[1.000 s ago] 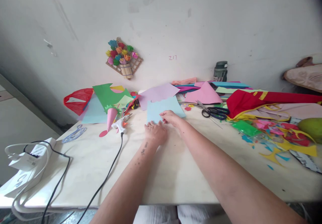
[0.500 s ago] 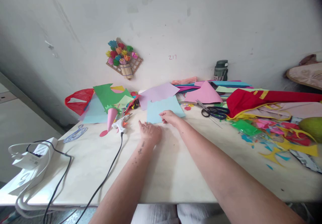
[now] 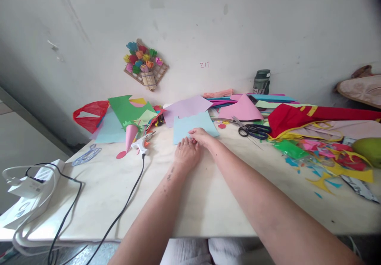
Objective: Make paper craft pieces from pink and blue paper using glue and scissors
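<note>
A light blue paper sheet (image 3: 190,122) lies on the table in front of me, overlapping a lilac sheet (image 3: 186,108) behind it. My right hand (image 3: 201,136) is at the blue sheet's front edge, fingers pinched together; anything between the fingertips is too small to make out. Close beside it, my left hand (image 3: 188,152) rests palm down at the same edge, fingers extended, holding nothing. Left of my hands are a white glue gun (image 3: 141,146) and a pink paper cone (image 3: 130,137) with a green fringe.
Black-handled scissors (image 3: 256,131) lie right of the blue sheet. Farther right are red fabric (image 3: 285,118), paper scraps (image 3: 321,181) and a green fruit (image 3: 367,150). A power strip (image 3: 32,193) with cables sits at the left. A dark bottle (image 3: 262,82) stands by the wall.
My left hand has moved right along the table, up to my right hand and the blue sheet's front edge. My right hand has stayed nearly in place. The view has shifted slightly.
</note>
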Available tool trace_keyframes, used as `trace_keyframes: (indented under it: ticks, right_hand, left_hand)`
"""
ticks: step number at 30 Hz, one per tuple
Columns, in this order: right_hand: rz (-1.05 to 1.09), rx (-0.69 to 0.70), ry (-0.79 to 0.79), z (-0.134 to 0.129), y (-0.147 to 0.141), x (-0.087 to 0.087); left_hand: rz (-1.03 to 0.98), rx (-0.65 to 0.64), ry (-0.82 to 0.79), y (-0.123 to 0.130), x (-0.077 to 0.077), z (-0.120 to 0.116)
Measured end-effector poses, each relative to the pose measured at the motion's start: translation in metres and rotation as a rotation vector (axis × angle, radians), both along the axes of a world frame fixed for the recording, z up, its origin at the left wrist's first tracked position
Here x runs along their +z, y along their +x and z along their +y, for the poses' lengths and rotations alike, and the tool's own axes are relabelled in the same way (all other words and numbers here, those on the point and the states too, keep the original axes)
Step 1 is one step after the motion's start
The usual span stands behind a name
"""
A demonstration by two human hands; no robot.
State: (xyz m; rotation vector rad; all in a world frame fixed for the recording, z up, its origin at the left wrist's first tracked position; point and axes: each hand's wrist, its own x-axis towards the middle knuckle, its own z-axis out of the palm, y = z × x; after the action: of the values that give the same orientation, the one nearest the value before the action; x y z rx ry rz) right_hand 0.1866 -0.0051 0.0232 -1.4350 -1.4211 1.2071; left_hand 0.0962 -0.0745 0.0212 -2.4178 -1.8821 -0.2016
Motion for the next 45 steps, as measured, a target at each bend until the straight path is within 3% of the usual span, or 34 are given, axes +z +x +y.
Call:
trace_keyframes:
  ticks: [4,8,11,18,22,25,30,38,42,45]
  right_hand:
    - [0.119,-0.004,-0.022,0.002,0.004,-0.002]
    - [0.350,-0.037,-0.011,0.004,0.012,-0.006]
    - [0.342,-0.061,0.004,0.006,0.019,-0.007]
    - [-0.066,-0.289,0.089,0.009,0.050,-0.006]
    - [-0.563,-0.493,0.257,0.004,0.064,0.000]
    - [-0.803,-0.516,0.221,-0.001,0.066,0.005]
    - [-0.912,-0.460,0.096,0.003,0.064,0.006]
    - [-0.872,-0.408,0.044,0.002,0.062,0.005]
    - [-0.919,-0.494,0.168,-0.001,0.061,0.003]
    - [-0.925,-0.483,0.149,0.002,0.060,0.003]
  left_hand:
    - [-0.027,0.028,-0.051,0.006,-0.007,-0.002]
    - [-0.007,0.176,-0.053,0.009,0.000,-0.007]
    - [0.001,0.257,-0.054,0.010,0.007,-0.011]
    - [-0.028,0.236,0.006,0.003,0.006,-0.013]
    - [-0.082,0.191,0.070,-0.006,0.004,-0.006]
    - [-0.175,0.176,0.139,-0.013,0.006,0.001]
    - [-0.521,0.240,0.208,-0.020,0.010,0.011]
    - [-1.591,0.383,-0.287,-0.018,0.008,0.018]
    - [-1.766,0.364,-0.394,-0.016,0.013,0.014]
    - [-1.806,0.334,-0.424,-0.017,0.014,0.012]
